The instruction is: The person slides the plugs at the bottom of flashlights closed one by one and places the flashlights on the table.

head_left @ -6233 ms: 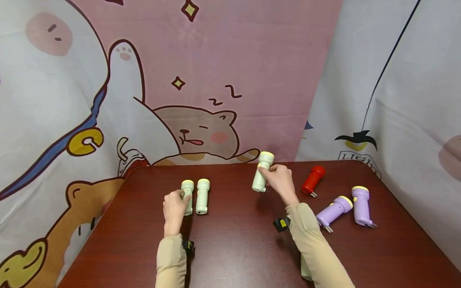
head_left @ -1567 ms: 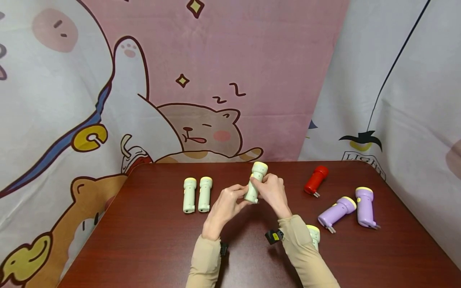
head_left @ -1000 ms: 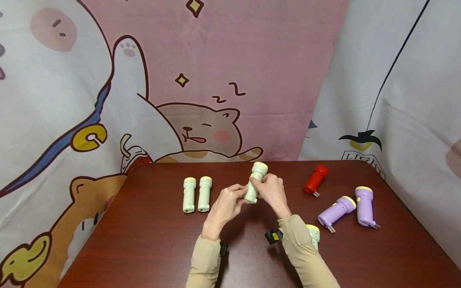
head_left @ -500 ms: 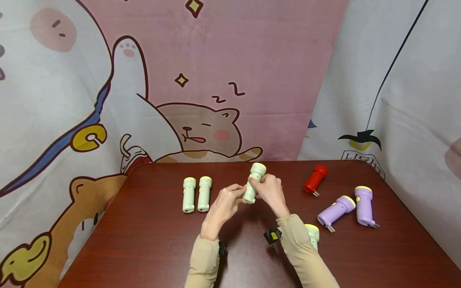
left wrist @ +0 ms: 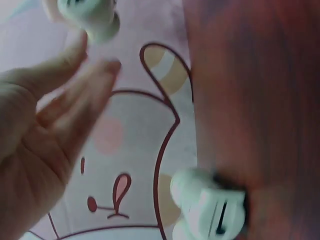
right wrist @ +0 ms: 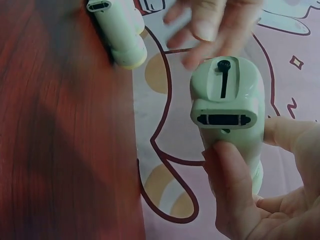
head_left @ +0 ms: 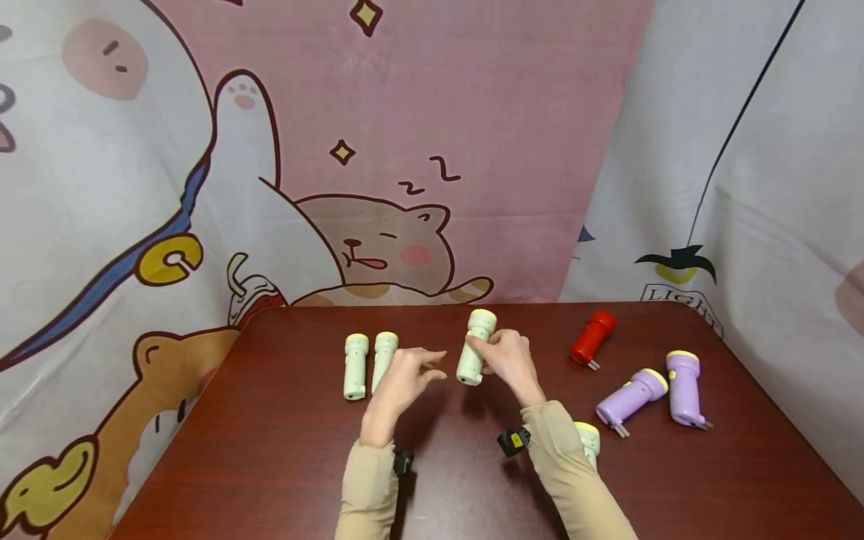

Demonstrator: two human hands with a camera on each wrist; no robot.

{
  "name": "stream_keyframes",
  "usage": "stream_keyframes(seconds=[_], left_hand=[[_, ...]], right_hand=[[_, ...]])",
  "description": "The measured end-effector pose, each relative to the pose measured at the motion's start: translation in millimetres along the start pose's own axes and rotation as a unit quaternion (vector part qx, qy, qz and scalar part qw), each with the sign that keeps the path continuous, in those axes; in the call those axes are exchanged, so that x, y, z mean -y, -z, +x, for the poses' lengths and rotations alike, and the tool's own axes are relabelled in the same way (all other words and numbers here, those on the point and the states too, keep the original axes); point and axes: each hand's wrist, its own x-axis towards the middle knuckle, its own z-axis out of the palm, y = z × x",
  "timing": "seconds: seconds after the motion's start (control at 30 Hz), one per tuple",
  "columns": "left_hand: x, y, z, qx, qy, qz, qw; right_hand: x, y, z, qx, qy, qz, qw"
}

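My right hand (head_left: 511, 361) grips a pale green flashlight (head_left: 476, 346) with a yellow rim, raised above the table with its head up. In the right wrist view, that flashlight's tail (right wrist: 225, 95) faces the camera, showing a slot with a dark knob. Left of it, my left hand (head_left: 406, 379) hovers apart from the flashlight, thumb and fingers extended and holding nothing; it looks blurred in the left wrist view. Behind the left hand lie two more pale green flashlights; the right one (head_left: 385, 349) is partly covered by that hand, the left one (head_left: 355, 367) in full view.
On the right lie a red flashlight (head_left: 592, 337) and two purple flashlights, one slanted (head_left: 631, 397), one nearly straight (head_left: 683, 390), all with plug prongs out. Another pale green flashlight (head_left: 589, 439) is mostly hidden by the right sleeve. A printed cloth (head_left: 513, 150) hangs behind the dark table (head_left: 270, 465).
My left hand has let go of the raised flashlight's lower end and moved left. Earlier it was at the leftmost green flashlight. The right hand keeps its grip, nearly in place over the last second.
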Motion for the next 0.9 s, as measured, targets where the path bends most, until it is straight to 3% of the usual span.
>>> stream_keyframes(seconds=[0.07,0.17,0.27,0.33,0.53,0.9], left_hand=[[6.6,4.8,-0.5,-0.035,0.051,0.056,0.9965],[18.1,9.6,-2.2,-0.083,0.136,0.135,0.9781],[29.3,9.7,-4.8,-0.101,0.199,0.172,0.9594],[35.2,8.3,-6.6,-0.099,0.224,0.186,0.9515],[43.3,4.9,-9.9,-0.087,0.247,0.216,0.9405],[47.2,4.1,-10.1,-0.088,0.263,0.213,0.9368]], right_hand=[[0,2,0,-0.003,0.001,0.000,1.000],[-1,4,1,-0.005,0.002,-0.003,1.000],[-1,5,1,-0.004,0.001,-0.003,1.000],[-1,4,1,0.000,-0.002,0.001,1.000],[-2,0,1,0.011,-0.007,0.003,1.000],[1,-28,4,0.034,0.011,-0.017,0.999]])
